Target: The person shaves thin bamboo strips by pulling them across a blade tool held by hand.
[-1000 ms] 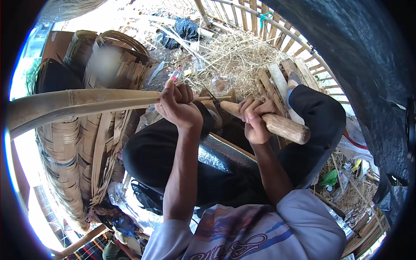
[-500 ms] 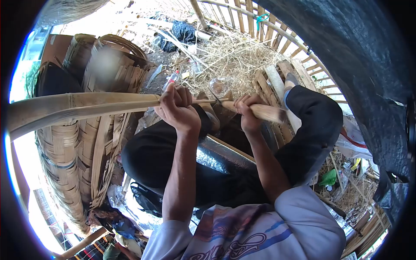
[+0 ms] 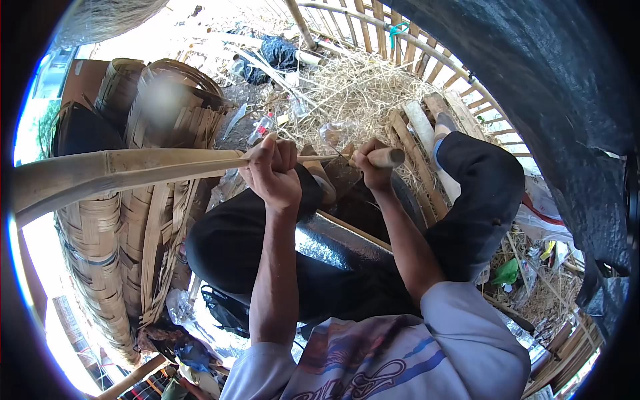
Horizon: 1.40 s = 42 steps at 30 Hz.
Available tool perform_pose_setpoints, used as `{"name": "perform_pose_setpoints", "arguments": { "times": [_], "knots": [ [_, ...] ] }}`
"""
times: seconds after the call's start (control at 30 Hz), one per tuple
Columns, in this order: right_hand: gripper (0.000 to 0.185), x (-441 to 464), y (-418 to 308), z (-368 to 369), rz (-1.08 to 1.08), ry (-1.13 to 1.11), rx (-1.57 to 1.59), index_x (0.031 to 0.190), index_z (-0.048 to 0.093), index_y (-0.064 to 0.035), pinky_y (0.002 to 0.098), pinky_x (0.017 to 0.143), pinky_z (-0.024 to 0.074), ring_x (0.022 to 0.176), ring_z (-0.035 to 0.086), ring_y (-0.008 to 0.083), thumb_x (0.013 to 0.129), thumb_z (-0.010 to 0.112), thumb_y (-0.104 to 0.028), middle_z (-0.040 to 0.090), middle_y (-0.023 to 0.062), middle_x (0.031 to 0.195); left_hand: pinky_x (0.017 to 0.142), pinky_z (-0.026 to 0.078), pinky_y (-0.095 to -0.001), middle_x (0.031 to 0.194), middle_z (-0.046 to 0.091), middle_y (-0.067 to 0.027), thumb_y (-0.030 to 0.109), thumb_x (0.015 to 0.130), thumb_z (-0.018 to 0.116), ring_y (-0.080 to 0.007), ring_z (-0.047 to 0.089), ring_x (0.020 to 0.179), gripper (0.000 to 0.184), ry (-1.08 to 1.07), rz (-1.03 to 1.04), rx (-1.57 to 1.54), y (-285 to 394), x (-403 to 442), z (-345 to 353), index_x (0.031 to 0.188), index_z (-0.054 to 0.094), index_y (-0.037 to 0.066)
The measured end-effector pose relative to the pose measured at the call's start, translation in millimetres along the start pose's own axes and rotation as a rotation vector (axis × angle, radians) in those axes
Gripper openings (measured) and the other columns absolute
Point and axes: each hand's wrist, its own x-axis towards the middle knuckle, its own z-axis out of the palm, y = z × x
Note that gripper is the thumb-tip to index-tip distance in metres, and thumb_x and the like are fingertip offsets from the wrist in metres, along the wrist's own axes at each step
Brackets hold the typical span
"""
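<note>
A long pale bamboo pole [image 3: 133, 163] comes in from the left, with a split strip running along its lower side. My left hand [image 3: 272, 177] is closed around it near its right end, thumb on top. A thin end of the bamboo sticks out past that fist. To the right, my right hand [image 3: 375, 167] is wrapped round the thick wooden handle [image 3: 390, 158] of a knife. Only a thin dark bit of blade shows beside the bamboo end; the rest is hidden or too narrow to make out.
Rolled woven bamboo mats [image 3: 93, 233] stand at the left. Straw [image 3: 367, 87] and litter cover the ground ahead, with a clear plastic bottle [image 3: 261, 128] among it. Wooden slats [image 3: 420, 157] lie near my foot. A dark tarp [image 3: 533, 80] hangs at the right, by a bamboo fence [image 3: 413, 43].
My right hand has moved slightly left and turned, so the handle's butt now points more toward me. My left hand keeps its grip on the bamboo almost unmoved.
</note>
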Motion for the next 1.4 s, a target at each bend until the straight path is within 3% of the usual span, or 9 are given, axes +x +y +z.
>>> {"name": "perform_pose_setpoints", "arguments": {
  "times": [0.13,0.37,0.63,0.77,0.93,1.03,1.13,1.33,1.4],
  "knots": [
    [0.016,18,-7,-4,0.103,0.014,0.532,0.068,0.041,-0.0057,0.0268,0.051,0.0371,0.053,0.042,0.0109,0.078,0.051,0.0,0.044,0.0037,0.057,0.043,0.012,-0.0288,0.048,0.01,0.004,0.017,0.085,0.041,-0.0083,0.008,0.042,0.039,-0.086,-0.009,-0.037,-2,1,-8,0.053,0.018,0.014],
    [0.015,5,45,-23,0.257,-0.01,-0.041,0.07,0.045,-0.0059,0.0234,0.051,0.0401,0.051,0.045,0.0075,0.077,0.057,-0.001,0.048,0.0037,0.058,0.042,0.011,-0.029,0.045,0.011,0.004,0.017,0.085,0.042,-0.0083,0.008,0.041,0.041,-0.098,-0.022,-0.058,-4,-1,-8,0.051,0.017,0.013],
    [0.019,19,11,-8,0.181,0.025,0.484,0.067,0.044,-0.0066,0.0256,0.045,0.0361,0.048,0.042,0.0083,0.076,0.059,-0.001,0.047,0.0035,0.055,0.042,0.01,-0.0291,0.044,0.012,0.0035,0.015,0.084,0.041,-0.0084,0.008,0.04,0.041,-0.165,-0.024,-0.048,-1,1,-12,0.051,0.018,0.012],
    [0.02,12,77,-30,0.005,-0.132,-0.352,0.061,0.049,-0.0079,0.0228,0.045,0.0378,0.046,0.047,0.0063,0.074,0.062,-0.002,0.05,0.0019,0.052,0.041,0.01,-0.0289,0.044,0.013,0.0031,0.015,0.083,0.041,-0.008,0.009,0.04,0.04,-0.176,0.046,0.037,-6,-2,-2,0.05,0.019,0.012],
    [0.017,34,46,-31,0.221,0.051,0.22,0.067,0.046,-0.0067,0.0238,0.045,0.0395,0.045,0.045,0.008,0.075,0.059,-0.002,0.048,0.0031,0.054,0.038,0.016,-0.025,0.05,0.021,0.0014,0.008,0.088,0.046,-0.0076,0.019,0.04,0.014,-0.466,0.189,-0.126,-17,9,-26,0.093,0.057,0.001],
    [0.014,33,46,-17,0.197,0.087,0.575,0.07,0.047,-0.0059,0.0202,0.045,0.0394,0.044,0.046,0.0073,0.077,0.058,-0.002,0.048,0.0034,0.056,0.038,0.016,-0.0255,0.049,0.021,0.0012,0.009,0.089,0.044,-0.0075,0.019,0.04,0.014,-0.353,0.39,0.225,-12,4,-23,0.092,0.055,0.0],
    [0.015,34,65,-20,0.214,-0.108,-0.061,0.068,0.048,-0.0071,0.021,0.048,0.0393,0.05,0.049,0.0069,0.077,0.059,-0.003,0.052,0.0035,0.057,0.041,0.011,-0.0288,0.044,0.013,0.0029,0.015,0.084,0.042,-0.0081,0.01,0.039,0.04,-0.266,0.093,0.061,-1,3,-5,0.051,0.019,0.012],
    [0.013,42,15,-24,0.232,-0.048,0.423,0.068,0.048,-0.0072,0.0208,0.05,0.0383,0.05,0.047,0.0064,0.078,0.058,-0.006,0.053,0.0041,0.058,0.041,0.011,-0.0291,0.044,0.013,0.0028,0.015,0.084,0.041,-0.0083,0.009,0.039,0.04,-0.183,0.063,0.045,-10,3,-21,0.051,0.018,0.012],
    [0.013,37,13,-20,0.219,-0.051,0.529,0.069,0.048,-0.0073,0.0211,0.05,0.038,0.05,0.047,0.0067,0.078,0.058,-0.007,0.053,0.0044,0.058,0.039,0.015,-0.0257,0.055,0.023,0.0015,0.01,0.087,0.044,-0.0073,0.018,0.041,0.011,-0.238,0.356,0.237,-27,2,-39,0.081,0.046,0.001]
  ]
}}
